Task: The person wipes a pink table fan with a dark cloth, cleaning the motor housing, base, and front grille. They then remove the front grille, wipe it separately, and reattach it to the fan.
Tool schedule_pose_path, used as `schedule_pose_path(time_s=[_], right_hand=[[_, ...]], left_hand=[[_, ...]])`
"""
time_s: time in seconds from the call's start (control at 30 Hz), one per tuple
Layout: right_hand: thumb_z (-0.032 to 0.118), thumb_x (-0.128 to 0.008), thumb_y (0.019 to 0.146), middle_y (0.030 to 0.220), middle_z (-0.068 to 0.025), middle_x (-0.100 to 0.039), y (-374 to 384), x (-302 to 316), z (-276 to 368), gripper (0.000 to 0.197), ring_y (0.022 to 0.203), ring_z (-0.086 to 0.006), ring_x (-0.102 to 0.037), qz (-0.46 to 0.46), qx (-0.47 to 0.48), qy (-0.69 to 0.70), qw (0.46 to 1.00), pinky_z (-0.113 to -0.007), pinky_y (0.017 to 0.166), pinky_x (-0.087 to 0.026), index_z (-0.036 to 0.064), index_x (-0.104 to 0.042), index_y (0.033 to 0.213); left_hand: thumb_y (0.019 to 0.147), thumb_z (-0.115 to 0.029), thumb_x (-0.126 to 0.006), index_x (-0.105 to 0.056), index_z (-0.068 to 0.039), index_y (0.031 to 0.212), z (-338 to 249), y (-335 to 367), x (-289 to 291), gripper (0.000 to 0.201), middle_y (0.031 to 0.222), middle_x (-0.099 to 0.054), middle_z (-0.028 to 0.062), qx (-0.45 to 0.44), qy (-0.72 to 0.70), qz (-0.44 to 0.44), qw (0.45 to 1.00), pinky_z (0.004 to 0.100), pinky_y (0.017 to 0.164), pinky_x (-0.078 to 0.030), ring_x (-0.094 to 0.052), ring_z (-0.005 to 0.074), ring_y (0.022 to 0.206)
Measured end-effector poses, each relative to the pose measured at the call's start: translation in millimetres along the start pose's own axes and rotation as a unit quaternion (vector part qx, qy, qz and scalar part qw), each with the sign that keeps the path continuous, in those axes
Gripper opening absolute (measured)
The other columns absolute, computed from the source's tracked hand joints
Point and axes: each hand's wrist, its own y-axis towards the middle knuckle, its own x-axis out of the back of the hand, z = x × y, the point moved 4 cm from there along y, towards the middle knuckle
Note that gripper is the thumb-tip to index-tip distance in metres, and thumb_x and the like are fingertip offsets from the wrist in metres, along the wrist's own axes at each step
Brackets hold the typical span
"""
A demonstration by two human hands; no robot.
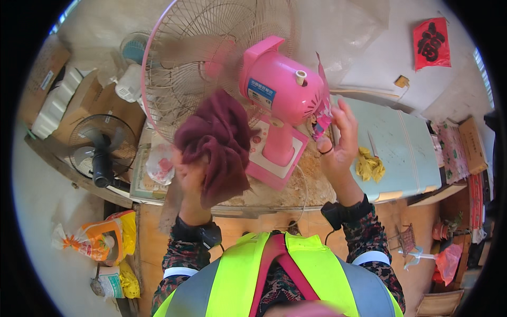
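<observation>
Through the head camera I am watching a pink table fan [282, 87] standing upright on a worn brown table [319, 185], straight ahead of the wearer. Its round wire cage [143, 68] is facing away and leaning out to the left, and its square base [277, 171] is resting near the table's front edge.

The left hand [193, 177] is holding a bunched maroon cloth [221, 142] in front of the cage; the cloth is hiding most of the fingers, which seem to be closing on it. The right hand [343, 140] is reaching up behind the motor housing, fingers curling around a crumpled, shiny purple scrap [322, 120]. I am not managing to tell whether they are pinching it or only touching it.

What is worrying me: the loose cloth is hanging close to the wires and could be snagging on them, so a hard pull might be tipping the fan. The cage is looking heavy over a small base, so a push from behind could be doing the same. A white cord [305, 198] is dangling over the table's edge, where a sleeve could be catching it.
</observation>
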Motion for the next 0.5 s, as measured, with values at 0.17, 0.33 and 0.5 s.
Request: schedule_pose_path(time_s=[0.17,0.33,0.5], right_hand=[[0.066,-0.064,0.083,0.137,-0.0247,-0.05,54,-24,-19,0.089,0.126,-0.0372,-0.05,0.006,0.026,0.142,0.989,-0.045,0.106,-0.038,-0.0005,-0.046,0.138],[0.061,-0.079,0.069,0.12,-0.0199,-0.059,86,-52,-34,0.097,0.109,-0.0373,-0.058,0.147,-0.028,0.299,0.942,-0.044,0.097,-0.044,-0.0002,-0.045,0.136],[0.05,-0.09,0.052,0.11,-0.0169,-0.062,96,-45,-35,0.092,0.101,-0.0401,-0.059,0.12,0.067,0.154,0.978,-0.046,0.088,-0.049,0.002,-0.053,0.122]], left_hand=[[0.081,0.0,-0.058,-0.054,0.005,0.123,-91,69,-26,0.042,0.118,-0.06,0.0113,-0.129,-0.173,0.094,0.972,0.0309,0.09,-0.049,-0.06,0.0176,0.103],[0.073,-0.002,-0.06,-0.052,-0.003,0.132,-123,148,-113,0.06,0.129,-0.059,0.0128,-0.181,0.172,0.281,0.927,0.0337,0.1,-0.046,-0.06,0.0269,0.116],[0.068,-0.002,-0.053,-0.048,-0.003,0.139,-93,147,-137,0.071,0.142,-0.051,0.0159,-0.102,0.281,0.348,0.888,0.0363,0.114,-0.031,-0.046,0.0283,0.135]])
